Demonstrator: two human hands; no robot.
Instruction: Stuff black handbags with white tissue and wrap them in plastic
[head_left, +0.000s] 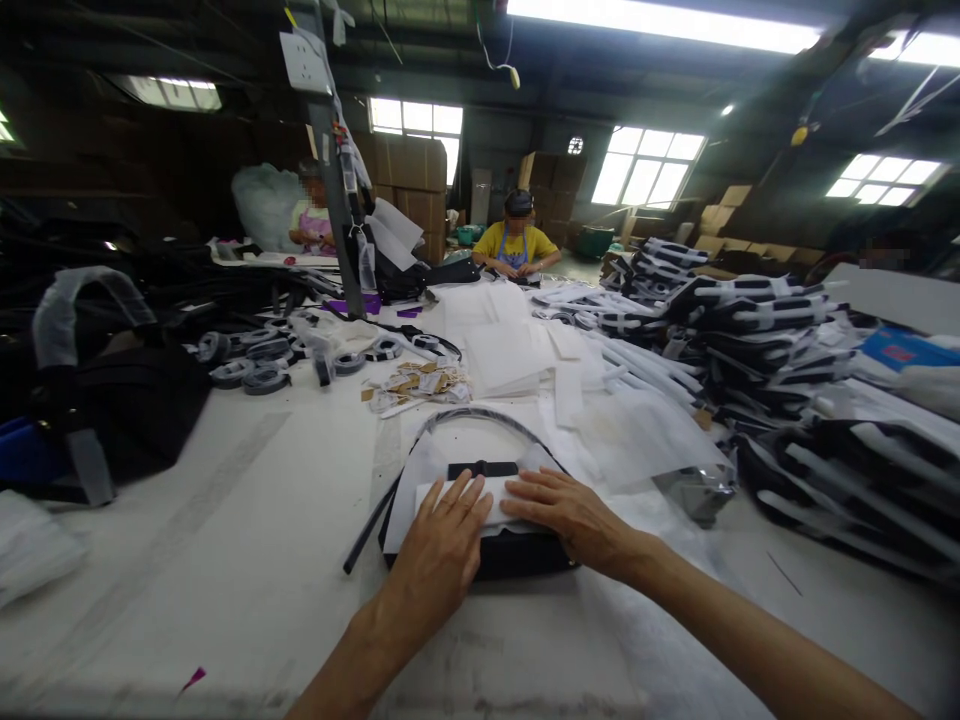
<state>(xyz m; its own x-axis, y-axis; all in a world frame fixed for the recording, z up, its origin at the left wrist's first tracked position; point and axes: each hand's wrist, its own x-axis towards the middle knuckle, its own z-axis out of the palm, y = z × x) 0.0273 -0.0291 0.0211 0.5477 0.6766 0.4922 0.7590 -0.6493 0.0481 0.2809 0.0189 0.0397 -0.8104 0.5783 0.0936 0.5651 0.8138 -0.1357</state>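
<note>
White wrapping (496, 492) lies directly under the fingers, its long axis crosswise on the black bag (521, 556), between left hand (448, 530) and right hand (564, 512), both equally near. Each rests flat, fingers extended, clasping nothing; beyond them arcs the strap (480, 412), above the white table (247, 560).

Saw white table (247, 560) carrying black bag (517, 556) at centre, rolls (266, 377) and tags (427, 383) beyond it, sheets (499, 360) behind, stack (772, 350) right, bigger bag (142, 400) left, purple scrap (195, 679) near front.
</note>
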